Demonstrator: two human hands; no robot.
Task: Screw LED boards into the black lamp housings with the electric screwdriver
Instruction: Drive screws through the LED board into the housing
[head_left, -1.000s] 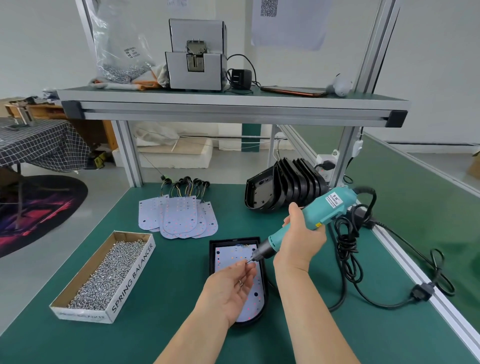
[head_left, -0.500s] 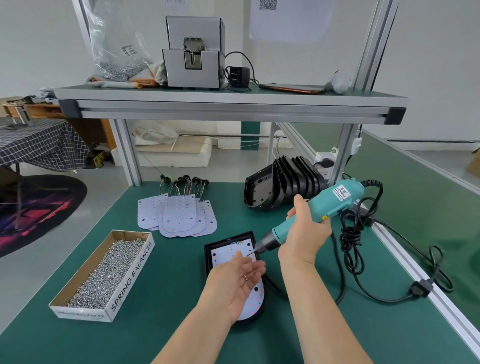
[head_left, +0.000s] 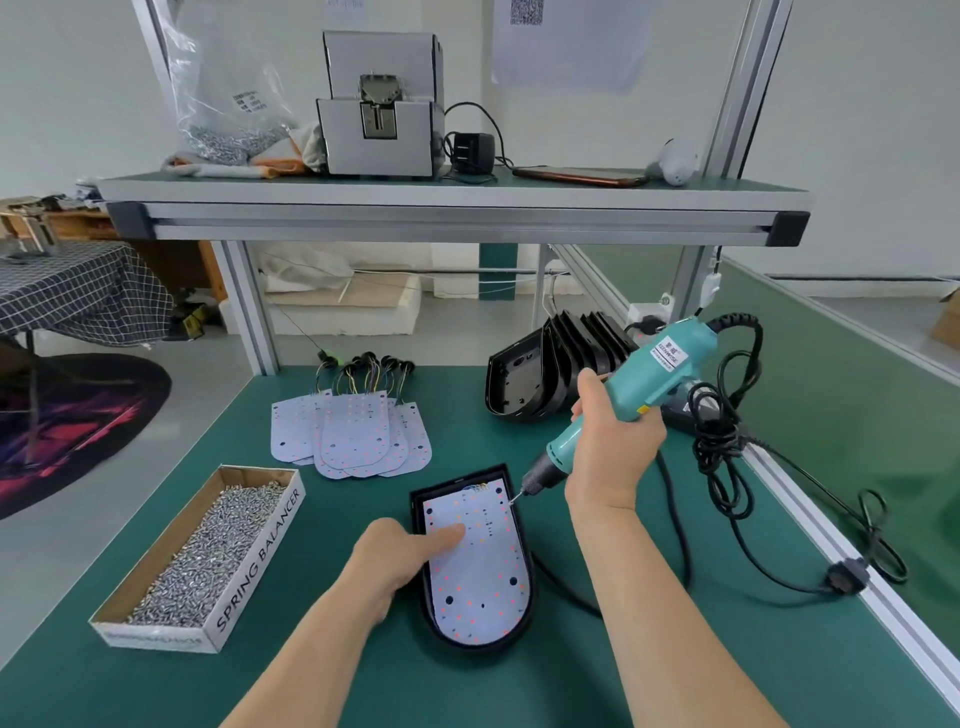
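Lower left: box of screws (head_left: 208, 551) on green bench (head_left: 332, 514). Above it: spare LED boards (head_left: 353, 436), fanned. Bottom centre: left hand (head_left: 395, 561), index finger straight, pressing LED board (head_left: 475, 577) seated in black housing (head_left: 478, 645); grasping nothing. Right of centre: right hand (head_left: 613, 447) clenched round electric screwdriver (head_left: 644, 379), bit at board's upper-right corner. Behind: stacked housings (head_left: 524, 379).

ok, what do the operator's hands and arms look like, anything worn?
Two bare hands, no gloves: left hand, right hand. No sleeves: left forearm and right forearm are uncovered as far as the frame shows. No watch, wristband or ring visible.
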